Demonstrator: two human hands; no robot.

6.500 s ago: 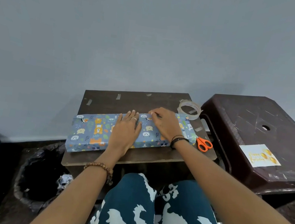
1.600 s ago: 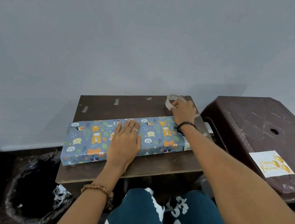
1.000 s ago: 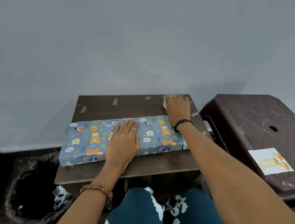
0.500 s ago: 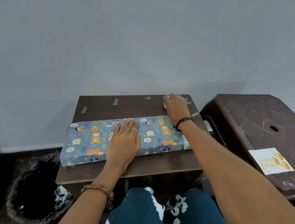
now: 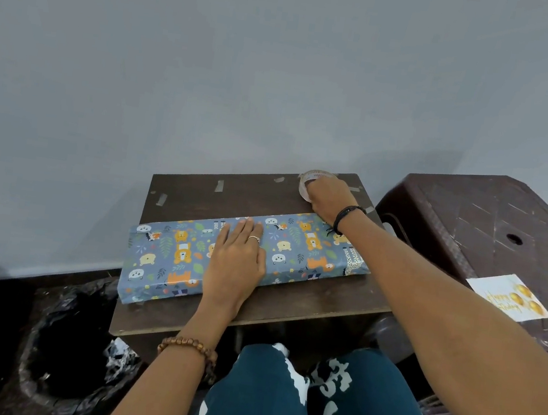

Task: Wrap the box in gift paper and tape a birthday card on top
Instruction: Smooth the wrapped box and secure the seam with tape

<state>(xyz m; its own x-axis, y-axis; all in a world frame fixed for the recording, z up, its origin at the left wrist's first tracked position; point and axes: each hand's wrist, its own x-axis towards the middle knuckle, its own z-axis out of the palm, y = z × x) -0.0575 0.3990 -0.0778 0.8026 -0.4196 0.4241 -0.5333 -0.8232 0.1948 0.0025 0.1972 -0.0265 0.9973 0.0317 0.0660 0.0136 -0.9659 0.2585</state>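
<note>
box: the wrapped box (image 5: 246,255) is fully covered in blue animal-print paper and lies on the small dark counter (image 5: 198,198), long axis running left to right, right end tipped a bit toward the far side

left hand: left hand (image 5: 236,261) lies flat on top of the box around the middle, fingers (image 5: 245,229) straight and together, pressing it down, holding nothing

right hand: right hand (image 5: 329,195) is past the box's far right corner, on the tape roll (image 5: 308,182) at the far right of the counter. The fingers look curled around the roll, though the back of the hand hides most of them

birthday card: the birthday card (image 5: 510,298) is off on the brown plastic stool (image 5: 492,213) to the right, well apart from the box, nothing touching it

key relation: card is to the right of everything, so the right hand is clearly the nearer one. The box top to the right of the left hand is bare, looks like the natural landing spot

where it's at, my guess: wrapping looks done, so this is getting tape ready for the card. The card still isn't on the box

other stuff: short tape bits (image 5: 219,185) are stuck on the far part of the counter, and a bin with a black bag (image 5: 69,347) sits on the floor near left
</note>
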